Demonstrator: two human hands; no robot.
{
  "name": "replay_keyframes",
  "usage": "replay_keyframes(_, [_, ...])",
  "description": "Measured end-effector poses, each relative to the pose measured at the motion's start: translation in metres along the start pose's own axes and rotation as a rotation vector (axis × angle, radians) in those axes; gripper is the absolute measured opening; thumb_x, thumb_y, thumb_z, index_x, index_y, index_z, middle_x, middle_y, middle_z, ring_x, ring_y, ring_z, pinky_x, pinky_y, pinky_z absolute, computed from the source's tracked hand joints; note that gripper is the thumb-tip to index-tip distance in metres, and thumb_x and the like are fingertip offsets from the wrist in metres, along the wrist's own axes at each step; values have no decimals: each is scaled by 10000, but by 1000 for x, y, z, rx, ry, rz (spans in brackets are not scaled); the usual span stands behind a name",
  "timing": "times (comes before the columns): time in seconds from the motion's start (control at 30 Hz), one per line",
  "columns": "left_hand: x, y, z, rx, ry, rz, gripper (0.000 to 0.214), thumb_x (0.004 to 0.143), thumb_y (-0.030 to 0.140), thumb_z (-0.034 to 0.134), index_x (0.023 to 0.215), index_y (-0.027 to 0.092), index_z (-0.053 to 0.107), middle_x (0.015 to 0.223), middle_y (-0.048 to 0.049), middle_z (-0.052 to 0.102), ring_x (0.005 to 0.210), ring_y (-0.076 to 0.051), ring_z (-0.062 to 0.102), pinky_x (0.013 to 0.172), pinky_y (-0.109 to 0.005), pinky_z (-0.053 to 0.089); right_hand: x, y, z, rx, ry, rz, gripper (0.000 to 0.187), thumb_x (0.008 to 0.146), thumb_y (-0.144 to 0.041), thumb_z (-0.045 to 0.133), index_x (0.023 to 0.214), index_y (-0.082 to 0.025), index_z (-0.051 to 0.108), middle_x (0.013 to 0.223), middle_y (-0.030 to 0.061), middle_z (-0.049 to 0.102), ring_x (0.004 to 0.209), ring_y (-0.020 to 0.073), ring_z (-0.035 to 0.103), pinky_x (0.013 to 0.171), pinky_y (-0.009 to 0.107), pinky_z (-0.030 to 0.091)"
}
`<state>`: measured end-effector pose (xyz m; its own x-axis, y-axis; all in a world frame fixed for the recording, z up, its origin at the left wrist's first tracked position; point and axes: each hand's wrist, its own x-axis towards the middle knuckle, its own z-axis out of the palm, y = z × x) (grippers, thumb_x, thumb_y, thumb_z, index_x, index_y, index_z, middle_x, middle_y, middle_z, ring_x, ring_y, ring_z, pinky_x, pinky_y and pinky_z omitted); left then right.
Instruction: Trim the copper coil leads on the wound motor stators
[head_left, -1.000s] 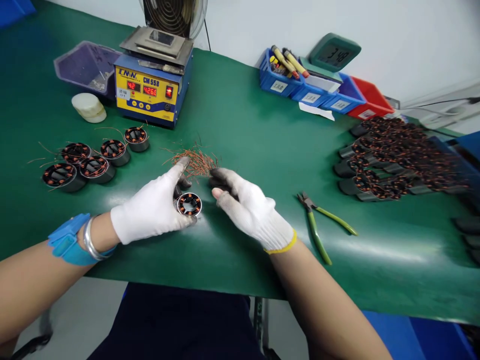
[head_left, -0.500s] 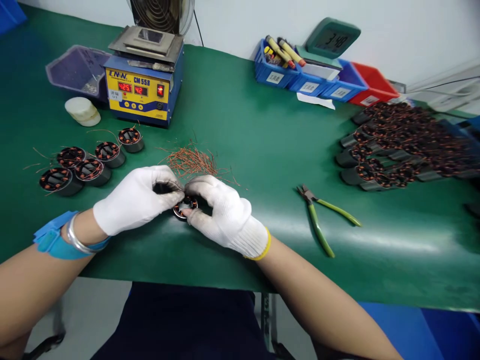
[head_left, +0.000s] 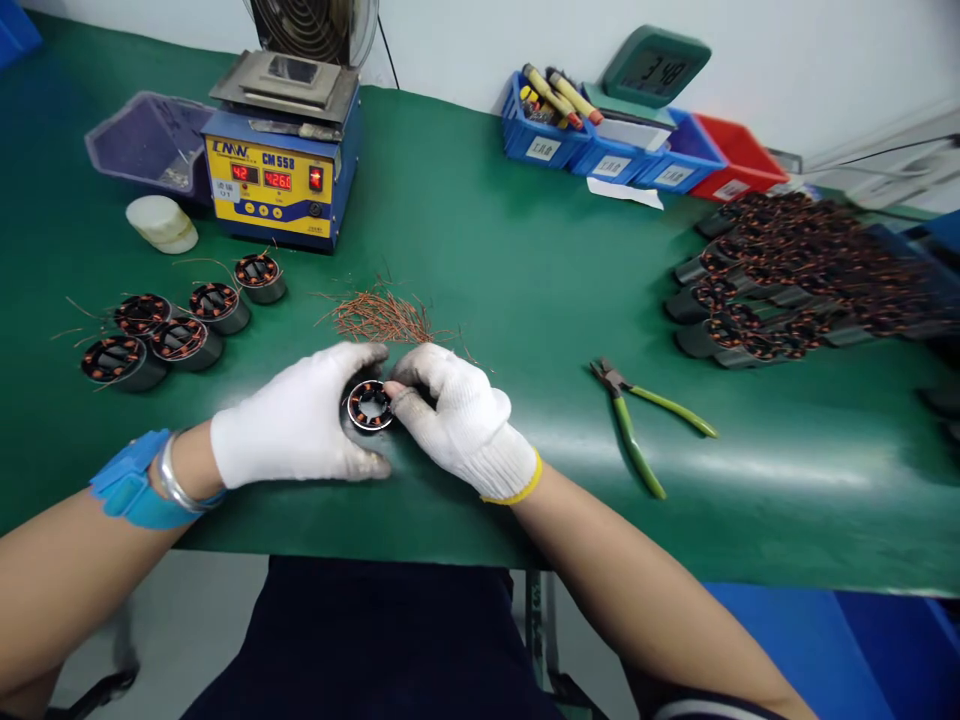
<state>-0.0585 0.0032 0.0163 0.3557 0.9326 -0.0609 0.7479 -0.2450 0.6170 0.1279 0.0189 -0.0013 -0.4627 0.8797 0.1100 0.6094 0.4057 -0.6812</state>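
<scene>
A round motor stator (head_left: pixel 370 405) with a bright rim and copper coils stands on the green table between my hands. My left hand (head_left: pixel 315 415), in a white glove, curves around its left side with thumb and fingers spread apart. At its right edge, my gloved right hand (head_left: pixel 442 405) has curled fingers, with the exposed thumb tip pressed on the rim. The far fingertips of the right hand are partly hidden. Just beyond both hands lies a heap of copper wire clippings (head_left: pixel 382 318).
Several stators (head_left: pixel 184 343) stand at left, near a blue-yellow heated unit (head_left: pixel 274 185) and a purple bin (head_left: pixel 142 140). Green-handled cutters (head_left: pixel 634 430) lie at right, open. Many more stators (head_left: pixel 780 290) crowd the far right. Blue bins (head_left: pixel 540 145) and a clock (head_left: pixel 656 68) line the back.
My left hand has opened from a pinch at the stator's top and spread around its left side. My right fingers have shifted slightly to the right, uncovering the stator.
</scene>
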Motion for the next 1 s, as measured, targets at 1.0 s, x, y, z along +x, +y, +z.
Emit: replay_keyframes(1.0, [-1, 6, -1, 228, -141, -151, 395, 653, 525, 684, 888, 225, 581, 854, -18, 634, 723, -218, 599, 591, -308, 408, -23, 10, -23, -322, -410, -9, 254, 920, -298, 461, 1025, -256, 688, 958, 9, 736, 791, 177, 649, 586, 271, 346])
